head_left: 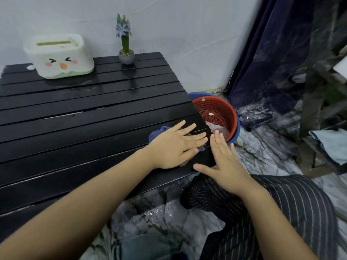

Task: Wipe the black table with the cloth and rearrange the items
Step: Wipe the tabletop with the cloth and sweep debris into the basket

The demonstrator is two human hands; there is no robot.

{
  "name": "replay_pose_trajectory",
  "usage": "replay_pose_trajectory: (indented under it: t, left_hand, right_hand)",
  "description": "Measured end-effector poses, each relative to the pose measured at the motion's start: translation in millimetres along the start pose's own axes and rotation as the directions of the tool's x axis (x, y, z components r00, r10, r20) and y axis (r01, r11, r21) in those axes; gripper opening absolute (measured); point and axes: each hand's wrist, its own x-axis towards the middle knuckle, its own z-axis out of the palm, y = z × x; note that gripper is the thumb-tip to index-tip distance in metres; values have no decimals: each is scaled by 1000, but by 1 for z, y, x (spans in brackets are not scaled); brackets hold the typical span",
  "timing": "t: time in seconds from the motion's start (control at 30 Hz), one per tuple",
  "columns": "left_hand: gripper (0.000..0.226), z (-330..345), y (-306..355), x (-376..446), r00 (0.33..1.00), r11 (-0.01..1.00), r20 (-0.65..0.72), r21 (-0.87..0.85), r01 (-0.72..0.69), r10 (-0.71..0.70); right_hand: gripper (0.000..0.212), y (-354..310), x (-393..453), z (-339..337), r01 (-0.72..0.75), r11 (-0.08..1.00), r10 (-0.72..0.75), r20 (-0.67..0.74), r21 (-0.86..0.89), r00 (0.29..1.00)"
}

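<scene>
Crumpled blue cloth [157,132] flat under left hand [173,146], black table [75,113].

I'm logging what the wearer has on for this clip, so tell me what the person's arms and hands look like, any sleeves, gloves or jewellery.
Both forearms are bare as far as the frame shows; no sleeve reaches into view. The left hand and the right hand are bare too: no gloves, and no rings, watch or bracelet that I can see. The only clothing visible is dark trousers with thin pale pinstripes.
</scene>
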Motion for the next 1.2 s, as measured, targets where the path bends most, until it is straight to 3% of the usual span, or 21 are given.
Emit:
replay_pose_trajectory:
  t: [0.1,0.2,0.27,0.37,0.5,0.63,0.7,0.87,1.13,1.2]
  left_hand:
    - [50,-2,-9,-49,1000,1000,-2,8,22,-22]
    - [52,-1,-23,-108,975,975,-32,6,221,-221]
    - [54,0,-34,-149,920,922,-58,-3,388,-388]
    - [61,3,-48,-209,785,786,-79,21,618,-614]
    - [73,9,-51,-266,534,536,-109,15,844,-838]
    - [75,7,-37,-286,287,299,-190,-34,954,-939]
    - [73,7,-24,-291,199,226,-237,-94,970,-951]
    - [70,15,-26,-293,201,218,-166,-92,972,-965]
    - [55,2,-133,-272,324,343,-168,-97,934,-931]
    - [53,-3,-158,-266,318,337,-145,-130,932,-937]
  right_hand:
    - [115,-5,1,-1,-5,1000,5,-26,-21,1000]
    - [104,-27,4,5,45,998,-48,-61,-49,997]
    - [97,-50,7,16,152,986,-157,-82,-70,984]
    - [90,-89,11,38,294,955,-297,-77,-47,952]
    - [87,-131,16,61,377,921,-381,-27,-92,924]
    - [86,-159,26,66,386,918,-389,-16,-95,921]
    - [85,-171,34,67,396,912,-400,-18,-107,916]
    - [83,-200,59,80,398,903,-403,2,-163,915]
    - [82,-234,106,93,365,917,-377,-52,-164,925]
    - [81,-242,124,90,372,917,-383,-53,-145,922]
